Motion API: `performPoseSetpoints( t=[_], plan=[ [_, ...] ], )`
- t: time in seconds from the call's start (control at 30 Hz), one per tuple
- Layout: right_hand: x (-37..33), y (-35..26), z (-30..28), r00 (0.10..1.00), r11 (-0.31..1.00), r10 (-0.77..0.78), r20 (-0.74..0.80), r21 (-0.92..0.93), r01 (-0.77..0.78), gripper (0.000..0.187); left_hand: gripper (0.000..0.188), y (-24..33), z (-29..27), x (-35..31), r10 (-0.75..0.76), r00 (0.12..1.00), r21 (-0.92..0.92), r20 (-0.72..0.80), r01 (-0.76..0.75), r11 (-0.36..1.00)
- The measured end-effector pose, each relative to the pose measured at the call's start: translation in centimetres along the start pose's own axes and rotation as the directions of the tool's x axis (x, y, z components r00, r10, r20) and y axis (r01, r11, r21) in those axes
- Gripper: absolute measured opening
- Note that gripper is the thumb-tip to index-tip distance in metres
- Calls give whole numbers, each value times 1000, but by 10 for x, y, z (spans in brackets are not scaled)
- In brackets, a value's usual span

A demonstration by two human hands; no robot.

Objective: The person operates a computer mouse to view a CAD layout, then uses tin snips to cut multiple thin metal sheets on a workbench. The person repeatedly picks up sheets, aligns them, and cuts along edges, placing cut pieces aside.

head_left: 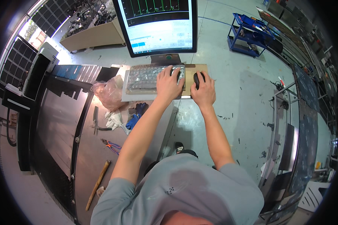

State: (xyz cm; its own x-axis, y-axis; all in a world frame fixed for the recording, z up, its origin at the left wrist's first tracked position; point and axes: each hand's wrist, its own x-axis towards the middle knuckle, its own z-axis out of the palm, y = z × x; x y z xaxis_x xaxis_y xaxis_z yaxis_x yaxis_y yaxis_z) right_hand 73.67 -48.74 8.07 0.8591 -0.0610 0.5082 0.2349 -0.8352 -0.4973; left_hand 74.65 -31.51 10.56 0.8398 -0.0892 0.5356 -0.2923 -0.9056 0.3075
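My left hand [169,85] lies with its fingers spread over the right end of a plastic-covered keyboard [141,78]. A dark patch shows between its thumb and fingers; what it is I cannot make out. Just to the right, my right hand [203,93] rests around a black computer mouse [199,80] on a brown board [190,71]. Behind the keyboard stands a lit monitor [161,35], with green line graphs on black above a pale panel of controls. A crumpled pink plastic bag [109,92] sits against the keyboard's left side.
On the metal bench [97,150] at left lie blue-and-white gloves [137,115], pliers [111,145], a knife-like tool [95,117] and a wooden stick [97,185]. A machine carriage [30,82] stands far left. A blue cart [248,35] is at back right; a metal rack [276,131] stands right.
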Motion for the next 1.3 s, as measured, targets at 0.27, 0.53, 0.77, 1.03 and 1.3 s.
performPoseSetpoints(
  t=[0.27, 0.53, 0.77, 1.03, 1.3],
  plan=[
    [1, 0, 2, 999, 1000, 2, 38, 9, -3, 58, 51, 9, 24, 14, -148, 978, 126, 144, 131, 983],
    [17, 5, 3, 987, 983, -133, 94, -116, 143, 58, 58, -30, 6, -5, -173, 985, 53, -6, 173, 983],
    [11, 4, 5, 987, 988, -152, 59, -11, 153, 55, 58, -119, -35, -20, -327, 926, 199, -187, 362, 911],
    [11, 4, 0, 986, 988, -156, 57, 28, 155, 55, 58, -133, -41, -43, -495, 840, 93, -222, 524, 847],
    [11, 2, 0, 988, 989, -146, 40, -9, 147, 54, 46, -131, -44, -42, -517, 803, 7, -297, 544, 839]
  ],
)
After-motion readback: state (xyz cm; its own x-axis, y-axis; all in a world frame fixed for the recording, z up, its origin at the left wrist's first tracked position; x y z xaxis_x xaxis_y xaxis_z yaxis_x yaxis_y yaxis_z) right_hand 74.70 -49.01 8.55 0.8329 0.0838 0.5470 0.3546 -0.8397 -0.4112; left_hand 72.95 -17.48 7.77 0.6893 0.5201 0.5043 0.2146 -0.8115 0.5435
